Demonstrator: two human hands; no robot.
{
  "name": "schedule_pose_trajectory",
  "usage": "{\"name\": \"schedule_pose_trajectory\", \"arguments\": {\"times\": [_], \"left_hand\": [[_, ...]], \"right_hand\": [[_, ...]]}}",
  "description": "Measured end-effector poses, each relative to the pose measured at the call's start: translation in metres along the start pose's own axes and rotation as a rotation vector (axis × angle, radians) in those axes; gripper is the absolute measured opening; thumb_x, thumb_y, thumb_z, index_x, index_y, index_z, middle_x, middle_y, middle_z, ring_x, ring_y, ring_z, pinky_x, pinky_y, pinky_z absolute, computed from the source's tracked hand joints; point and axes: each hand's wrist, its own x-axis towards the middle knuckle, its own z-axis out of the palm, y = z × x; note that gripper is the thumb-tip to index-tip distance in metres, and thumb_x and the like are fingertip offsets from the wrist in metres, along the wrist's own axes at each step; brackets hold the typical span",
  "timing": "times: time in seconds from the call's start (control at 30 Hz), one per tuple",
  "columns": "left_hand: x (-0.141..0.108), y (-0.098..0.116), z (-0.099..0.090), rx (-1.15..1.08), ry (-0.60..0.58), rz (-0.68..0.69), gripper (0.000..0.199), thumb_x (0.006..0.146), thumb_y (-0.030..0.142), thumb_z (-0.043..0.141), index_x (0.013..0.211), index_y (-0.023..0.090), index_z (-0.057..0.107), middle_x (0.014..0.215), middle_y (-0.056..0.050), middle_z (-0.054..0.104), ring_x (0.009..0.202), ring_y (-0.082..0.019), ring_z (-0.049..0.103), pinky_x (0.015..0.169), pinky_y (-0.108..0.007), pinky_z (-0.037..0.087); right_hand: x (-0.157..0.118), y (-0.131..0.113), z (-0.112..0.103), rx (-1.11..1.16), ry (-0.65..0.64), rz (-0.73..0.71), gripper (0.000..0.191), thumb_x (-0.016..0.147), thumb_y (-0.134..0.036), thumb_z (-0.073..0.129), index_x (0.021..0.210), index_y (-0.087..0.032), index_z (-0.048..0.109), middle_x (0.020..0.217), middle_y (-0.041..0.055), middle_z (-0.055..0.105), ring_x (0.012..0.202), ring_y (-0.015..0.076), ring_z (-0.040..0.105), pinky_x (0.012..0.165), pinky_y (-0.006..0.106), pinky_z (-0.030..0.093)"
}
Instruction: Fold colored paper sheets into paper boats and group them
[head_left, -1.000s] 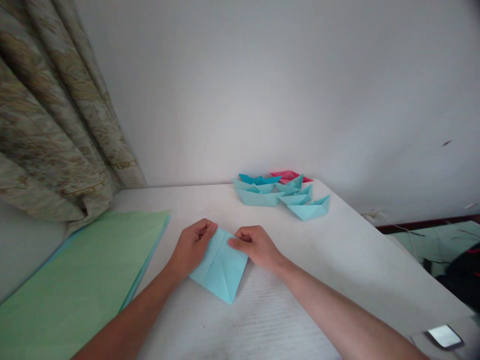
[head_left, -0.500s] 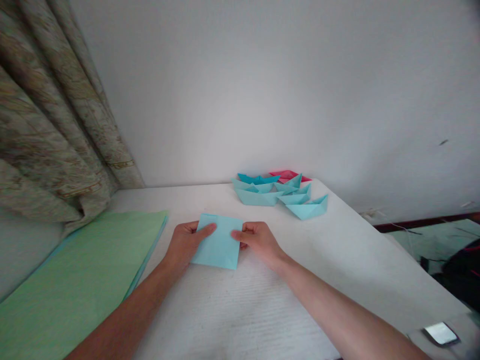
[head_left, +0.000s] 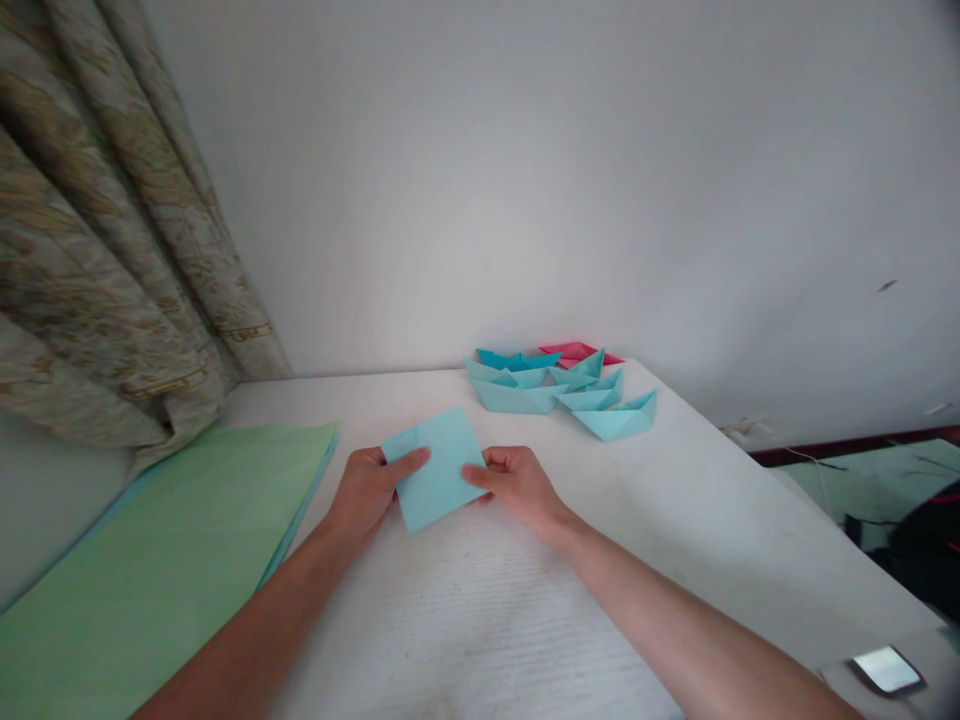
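Note:
A folded square of pale blue origami paper [head_left: 439,470] lies tilted like a diamond between my hands, just above the white table [head_left: 675,520]. My left hand [head_left: 366,490] grips its left side, thumb on top and fingers beneath. My right hand [head_left: 517,488] pinches the right edge the same way. Beyond my hands stand several pale blue paper boats [head_left: 559,395], with a darker blue boat [head_left: 517,358] and a red paper boat [head_left: 574,352] behind them.
A stack of large green paper sheets [head_left: 150,570] lies at the table's left, under a patterned curtain [head_left: 97,250]. A white wall [head_left: 525,180] rises behind the table. A phone [head_left: 889,670] sits at the lower right corner, and a dark object [head_left: 926,545] lies below the right edge.
The blue paper has turned from square-on to a tilted position, rotating clockwise between my hands. Earlier it was a diamond with a visible crease, then a flat rectangle-like square. The boats have not moved.

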Motion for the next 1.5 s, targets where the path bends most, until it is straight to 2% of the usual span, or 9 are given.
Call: {"name": "schedule_pose_trajectory", "arguments": {"times": [0.07,0.2,0.3,0.43,0.57,0.77,1.1,1.37,1.5], "left_hand": [[0.001,0.001,-0.001,-0.032,0.027,0.029,0.029,0.059,0.030,0.080,0.075,0.009,0.071,0.071,-0.009,0.074,0.062,-0.020,0.067,0.065,-0.033,0.056],[0.002,0.001,-0.003,-0.019,-0.002,0.031,0.029,0.059,0.031,0.080,0.075,0.009,0.071,0.072,-0.009,0.073,0.061,-0.020,0.066,0.068,-0.035,0.056],[0.001,0.001,-0.004,0.000,-0.042,0.003,0.029,0.059,0.031,0.080,0.075,0.010,0.072,0.075,-0.009,0.074,0.063,-0.021,0.066,0.069,-0.036,0.056],[-0.002,0.000,-0.002,0.039,-0.133,-0.008,0.027,0.061,0.032,0.079,0.074,0.010,0.072,0.076,-0.009,0.074,0.066,-0.022,0.067,0.068,-0.035,0.054],[-0.005,0.000,-0.001,0.176,-0.220,0.002,0.028,0.062,0.037,0.076,0.069,0.009,0.072,0.069,-0.009,0.073,0.065,-0.023,0.067,0.063,-0.032,0.053],[-0.006,0.000,-0.002,0.291,-0.175,0.039,0.029,0.059,0.037,0.077,0.061,0.009,0.070,0.059,-0.008,0.070,0.056,-0.022,0.065,0.053,-0.029,0.048],[0.008,-0.001,-0.008,0.019,0.019,0.048,0.031,0.059,0.034,0.079,0.073,0.008,0.070,0.070,-0.010,0.072,0.062,-0.022,0.066,0.064,-0.034,0.054],[0.008,-0.001,-0.010,0.099,0.013,0.059,0.034,0.059,0.038,0.079,0.074,0.009,0.071,0.072,-0.010,0.073,0.062,-0.023,0.066,0.062,-0.034,0.052],[0.007,-0.002,-0.011,0.190,-0.042,0.066,0.029,0.060,0.038,0.077,0.064,0.010,0.069,0.063,-0.008,0.070,0.053,-0.018,0.061,0.053,-0.029,0.048]], "right_hand": [[-0.001,-0.001,0.001,-0.016,-0.017,0.015,0.032,0.061,-0.045,0.074,0.067,-0.014,0.065,0.058,0.0028,0.065,0.053,0.0134,0.056,0.053,0.025,0.041],[0.000,0.000,-0.001,-0.039,-0.005,0.004,0.028,0.063,-0.040,0.073,0.065,-0.013,0.066,0.057,0.0038,0.066,0.052,0.0128,0.056,0.054,0.025,0.041],[0.001,0.004,-0.002,-0.050,-0.002,0.006,0.029,0.063,-0.040,0.074,0.066,-0.012,0.069,0.060,0.0041,0.066,0.052,0.0129,0.056,0.054,0.026,0.041],[-0.001,0.007,-0.002,0.025,-0.065,0.025,0.031,0.061,-0.040,0.076,0.074,-0.012,0.072,0.069,0.0049,0.069,0.057,0.0148,0.059,0.058,0.028,0.044],[-0.002,0.006,0.000,0.032,-0.071,0.053,0.031,0.058,-0.041,0.079,0.070,-0.012,0.072,0.068,0.0050,0.069,0.058,0.0164,0.059,0.059,0.030,0.046],[-0.002,0.007,0.000,0.022,-0.064,0.043,0.035,0.057,-0.043,0.079,0.072,-0.012,0.072,0.066,0.0039,0.068,0.057,0.0159,0.058,0.057,0.029,0.046],[-0.001,-0.007,-0.002,-0.029,0.001,0.003,0.038,0.060,-0.052,0.072,0.061,-0.014,0.065,0.054,0.0034,0.064,0.052,0.0154,0.059,0.056,0.027,0.044],[-0.002,-0.005,-0.004,0.017,-0.040,0.051,0.038,0.059,-0.051,0.073,0.063,-0.014,0.066,0.059,0.0054,0.067,0.056,0.0157,0.061,0.058,0.028,0.046],[0.000,-0.001,-0.007,-0.015,-0.010,0.005,0.038,0.061,-0.051,0.073,0.058,-0.014,0.065,0.054,0.0010,0.061,0.049,0.0119,0.052,0.050,0.025,0.040]]}}
